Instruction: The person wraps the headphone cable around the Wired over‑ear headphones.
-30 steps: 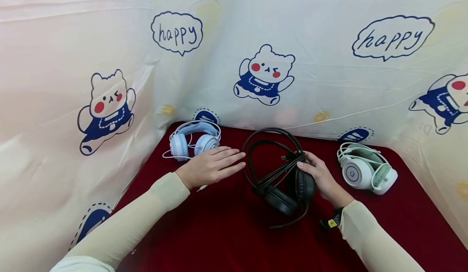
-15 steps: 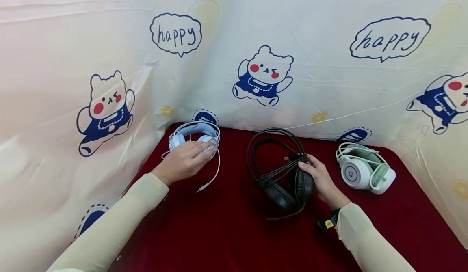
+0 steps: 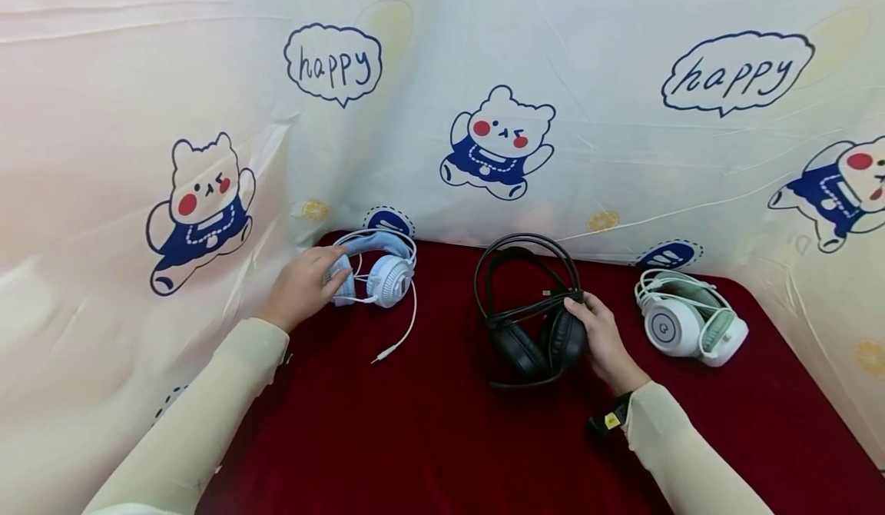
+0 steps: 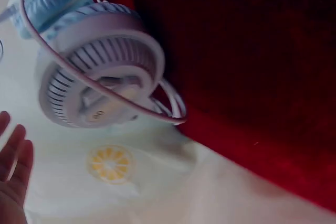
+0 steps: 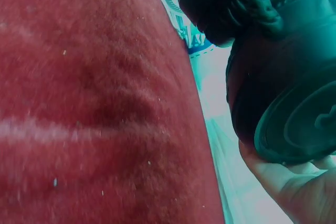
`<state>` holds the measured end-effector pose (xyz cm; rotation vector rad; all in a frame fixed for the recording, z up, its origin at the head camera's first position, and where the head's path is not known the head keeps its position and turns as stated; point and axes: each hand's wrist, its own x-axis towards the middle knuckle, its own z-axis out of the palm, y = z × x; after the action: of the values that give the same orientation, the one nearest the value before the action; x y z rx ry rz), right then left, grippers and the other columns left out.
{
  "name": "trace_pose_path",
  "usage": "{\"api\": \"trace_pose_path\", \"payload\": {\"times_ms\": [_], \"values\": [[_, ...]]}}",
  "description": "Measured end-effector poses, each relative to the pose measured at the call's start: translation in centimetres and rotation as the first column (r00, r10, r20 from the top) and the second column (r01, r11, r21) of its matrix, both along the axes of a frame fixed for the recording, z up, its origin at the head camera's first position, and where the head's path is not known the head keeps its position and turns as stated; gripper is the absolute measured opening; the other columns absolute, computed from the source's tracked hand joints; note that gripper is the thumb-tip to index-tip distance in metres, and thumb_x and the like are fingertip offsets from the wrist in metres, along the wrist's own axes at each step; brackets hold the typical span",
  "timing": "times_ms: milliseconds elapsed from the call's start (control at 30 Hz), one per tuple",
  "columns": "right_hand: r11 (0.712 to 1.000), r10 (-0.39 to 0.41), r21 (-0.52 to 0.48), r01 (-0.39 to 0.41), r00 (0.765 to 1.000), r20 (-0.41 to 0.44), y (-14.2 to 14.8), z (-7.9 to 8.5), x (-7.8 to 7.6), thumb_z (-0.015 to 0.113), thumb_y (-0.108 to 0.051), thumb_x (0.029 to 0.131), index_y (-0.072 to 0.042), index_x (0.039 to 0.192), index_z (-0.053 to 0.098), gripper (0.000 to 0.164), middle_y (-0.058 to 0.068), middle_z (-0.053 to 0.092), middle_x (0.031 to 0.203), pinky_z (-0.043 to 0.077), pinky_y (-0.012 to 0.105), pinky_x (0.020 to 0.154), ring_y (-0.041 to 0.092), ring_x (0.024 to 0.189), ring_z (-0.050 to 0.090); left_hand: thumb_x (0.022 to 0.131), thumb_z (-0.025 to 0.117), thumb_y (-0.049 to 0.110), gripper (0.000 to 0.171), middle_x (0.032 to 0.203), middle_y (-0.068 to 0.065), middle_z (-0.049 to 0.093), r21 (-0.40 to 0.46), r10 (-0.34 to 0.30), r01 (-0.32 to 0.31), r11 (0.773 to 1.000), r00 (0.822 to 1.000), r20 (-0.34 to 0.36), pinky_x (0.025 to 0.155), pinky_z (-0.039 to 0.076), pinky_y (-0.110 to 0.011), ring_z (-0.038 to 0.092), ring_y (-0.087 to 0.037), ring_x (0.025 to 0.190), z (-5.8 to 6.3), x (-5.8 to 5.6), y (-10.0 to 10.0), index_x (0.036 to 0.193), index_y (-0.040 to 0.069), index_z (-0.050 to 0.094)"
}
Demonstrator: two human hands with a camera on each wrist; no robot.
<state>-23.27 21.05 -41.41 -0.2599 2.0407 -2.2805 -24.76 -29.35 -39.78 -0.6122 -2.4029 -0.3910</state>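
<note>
On the right, my right hand (image 3: pixel 607 342) grips the black headphones (image 3: pixel 568 340) by one ear cup and the bundled cable. Their headband points up and a thin microphone boom curves below the cups. In the right wrist view, the fingers support that black ear cup (image 5: pixel 304 103) from beneath. My left hand (image 3: pixel 304 284) is at the left ear cup of the light blue headphones (image 3: pixel 389 280), fingers extended and overlapping it in the head view. The left wrist view shows spread fingers (image 4: pixel 18 166) beside the round, slatted ear cup (image 4: pixel 100 82), with a gap between.
White and green headphones (image 3: pixel 671 327) lie folded at the right with their cable wound around them. A white cable plug (image 3: pixel 386 353) trails in front of the light blue pair. Dark red cloth (image 3: pixel 429 438) covers the table, and a printed curtain (image 3: pixel 588 154) encloses it.
My left hand has moved left, from beside the black headphones to the light blue pair's left ear cup. The black headphones have tipped slightly in my right hand, their microphone boom swinging higher.
</note>
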Motion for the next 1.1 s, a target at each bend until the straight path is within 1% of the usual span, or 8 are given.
{"api": "trace_pose_path", "payload": {"times_ms": [67, 133, 233, 300, 433, 667, 900, 1100], "values": [[1.0, -0.022, -0.012, 0.022, 1.0, 0.01, -0.2, -0.1, -0.2, 0.054, -0.027, 0.101, 0.0, 0.122, 0.046, 0.036, 0.0, 0.067, 0.097, 0.05, 0.025, 0.078, 0.013, 0.087, 0.064, 0.091, 0.067, 0.026, 0.043, 0.123, -0.019, 0.063, 0.06, 0.075, -0.082, 0.995, 0.992, 0.101, 0.097, 0.042, -0.053, 0.056, -0.037, 0.114, -0.2, -0.2, -0.4, 0.127, 0.001, 0.062], [0.999, -0.036, -0.031, 0.036, 0.999, 0.022, -0.3, -0.2, -0.4, 0.055, -0.028, 0.1, 0.0, 0.122, 0.046, 0.037, 0.0, 0.068, 0.098, 0.05, 0.025, 0.079, 0.013, 0.088, 0.064, 0.094, 0.063, 0.031, 0.046, 0.125, -0.02, 0.061, 0.114, 0.128, -0.152, 0.982, 0.972, 0.197, 0.099, 0.04, -0.054, 0.054, -0.038, 0.116, -0.3, -0.5, -0.7, 0.13, 0.002, 0.06], [0.997, -0.052, -0.052, 0.053, 0.998, 0.037, -0.4, -0.5, -0.7, 0.056, -0.03, 0.1, 0.0, 0.122, 0.046, 0.039, -0.002, 0.069, 0.101, 0.05, 0.024, 0.079, 0.012, 0.089, 0.064, 0.096, 0.059, 0.039, 0.052, 0.126, -0.021, 0.06, 0.178, 0.155, -0.216, 0.96, 0.94, 0.305, 0.099, 0.039, -0.056, 0.054, -0.04, 0.116, -0.4, -0.8, -1.0, 0.135, 0.004, 0.056], [0.996, -0.055, -0.072, 0.058, 0.997, 0.046, -0.5, -0.6, -0.9, 0.056, -0.03, 0.1, -0.001, 0.123, 0.045, 0.038, -0.002, 0.069, 0.101, 0.051, 0.025, 0.079, 0.013, 0.088, 0.065, 0.096, 0.058, 0.042, 0.055, 0.125, -0.02, 0.061, 0.198, 0.153, -0.233, 0.952, 0.924, 0.351, 0.097, 0.04, -0.057, 0.055, -0.039, 0.113, -0.3, -1.0, -1.1, 0.137, 0.005, 0.053], [0.992, -0.073, -0.101, 0.08, 0.995, 0.069, -0.5, -0.9, -1.3, 0.055, -0.03, 0.1, -0.005, 0.119, 0.045, 0.033, -0.002, 0.069, 0.094, 0.052, 0.025, 0.076, 0.012, 0.083, 0.066, 0.096, 0.056, 0.047, 0.061, 0.123, -0.021, 0.061, 0.211, 0.145, -0.249, 0.945, 0.899, 0.412, 0.095, 0.041, -0.058, 0.056, -0.04, 0.11, -0.4, -1.4, -1.3, 0.14, 0.005, 0.049], [0.977, -0.125, -0.156, 0.143, 0.985, 0.12, -0.9, -1.6, -2.3, 0.055, -0.029, 0.1, -0.008, 0.113, 0.046, 0.027, -0.004, 0.067, 0.084, 0.051, 0.023, 0.072, 0.01, 0.077, 0.065, 0.094, 0.052, 0.055, 0.073, 0.13, -0.024, 0.055, 0.235, 0.156, -0.305, 0.923, 0.854, 0.497, 0.098, 0.038, -0.059, 0.052, -0.042, 0.116, -1.1, -2.3, -1.9, 0.143, 0.001, 0.042], [0.967, -0.167, -0.16, 0.199, 0.966, 0.196, -1.3, -2.5, -3.0, 0.057, -0.034, 0.098, -0.009, 0.118, 0.046, 0.034, -0.004, 0.064, 0.088, 0.05, 0.025, 0.07, 0.009, 0.078, 0.062, 0.089, 0.045, 0.07, 0.091, 0.142, -0.025, 0.045, 0.231, 0.173, -0.372, 0.899, 0.786, 0.593, 0.104, 0.032, -0.059, 0.043, -0.043, 0.127, -2.1, -3.4, -2.2, 0.147, 0.001, 0.035], [0.955, -0.212, -0.153, 0.254, 0.946, 0.244, -1.7, -3.0, -3.6, 0.06, -0.037, 0.096, -0.01, 0.119, 0.045, 0.039, -0.001, 0.061, 0.093, 0.05, 0.026, 0.069, 0.01, 0.079, 0.061, 0.087, 0.043, 0.074, 0.097, 0.147, -0.024, 0.039, 0.229, 0.193, -0.428, 0.874, 0.74, 0.644, 0.106, 0.029, -0.059, 0.038, -0.043, 0.131, -2.1, -4.0, -1.9, 0.149, 0.001, 0.031]]}}
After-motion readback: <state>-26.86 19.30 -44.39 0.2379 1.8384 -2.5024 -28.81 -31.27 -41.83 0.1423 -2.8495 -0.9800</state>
